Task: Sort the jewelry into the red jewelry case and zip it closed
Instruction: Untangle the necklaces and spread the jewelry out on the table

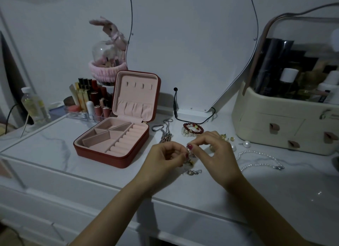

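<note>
Dim room; white marbled dresser top (pixel 45 146) against a white wall, mirror (pixel 192 49) leaning at the back.

Red case (pixel 111 141) lies open on the dresser top, lid upright, pink lining; tray compartments and ring rolls hold nothing visible. All places below are given from the case.

Behind it, left: clear organizer with lipsticks (pixel 91 99), a bottle (pixel 34 106) further left. Behind the lid: glass dome with pink plush rabbit (pixel 111 33). Just right of the lid: black cable (pixel 176 106) running to the mirror base. Far right: cream cosmetics box (pixel 286 110) with clear cover.

Jewelry, all right of the case and outside it: silver chain (pixel 165 130) closest; red and white bead bracelets (pixel 192 129) beyond it; small yellow-green pieces (pixel 224 136) and loose pearls (pixel 246 144) further right; pearl necklace (pixel 260 159) near the cosmetics box; small earrings (pixel 192 172) toward the front edge, under the hands.

Left hand (pixel 165 159), front right of the case: fingers curled, thumb and forefinger pinching a small trinket (pixel 189 158). Right hand (pixel 214 150) just beside it: thumb and forefinger pinch the same trinket from above, other fingers curled. The hands hide part of the pile; the trinket's type cannot be told.
</note>
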